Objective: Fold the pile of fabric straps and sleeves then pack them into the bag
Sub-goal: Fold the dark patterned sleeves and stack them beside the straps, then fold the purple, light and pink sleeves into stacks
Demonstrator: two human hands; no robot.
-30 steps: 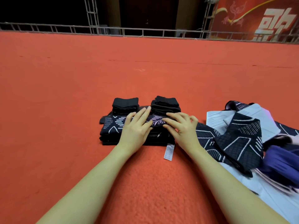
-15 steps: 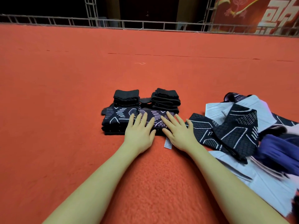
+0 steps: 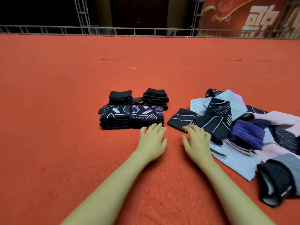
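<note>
the folded sleeves point(image 3: 131, 116) sit in a neat patterned stack on the red carpet point(image 3: 65, 111), just ahead of the left hand; they are dark with white and pale-purple line patterns, laid as two side-by-side halves. behind them, touching, stand two small stacks of folded black straps point(image 3: 120, 97) and point(image 3: 156, 96). to the right, well apart from the stacks, lies the unfolded pile point(image 3: 235, 127): dark quilted sleeves with white lines, a purple piece point(image 3: 246, 137), pale blue and pink fabric, and at the near right edge a black piece with a small label point(image 3: 286, 191) whose print is too small to read.

the left hand point(image 3: 152, 140) lies palm down on the carpet, fingers relaxed and slightly spread, fingertips at the near edge of the folded stack, holding nothing. a bit of white tag point(image 3: 162, 127) peeks out at its fingertips. the right hand point(image 3: 197, 140) is also palm down, fingers loosely bent, their tips at the near corner of a dark quilted sleeve point(image 3: 181, 120) in the pile; whether they pinch it cannot be told.

half a second ago both hands lay flat on top of the patterned stack; they have since drawn back off it, the left toward the carpet, the right over to the pile.

beyond the carpet runs a metal truss rail point(image 3: 113, 30). at the upper right hangs a red banner point(image 3: 243, 17) with large white characters, cut off by the frame and not readable in full, beside a gold bird-like emblem.
</note>
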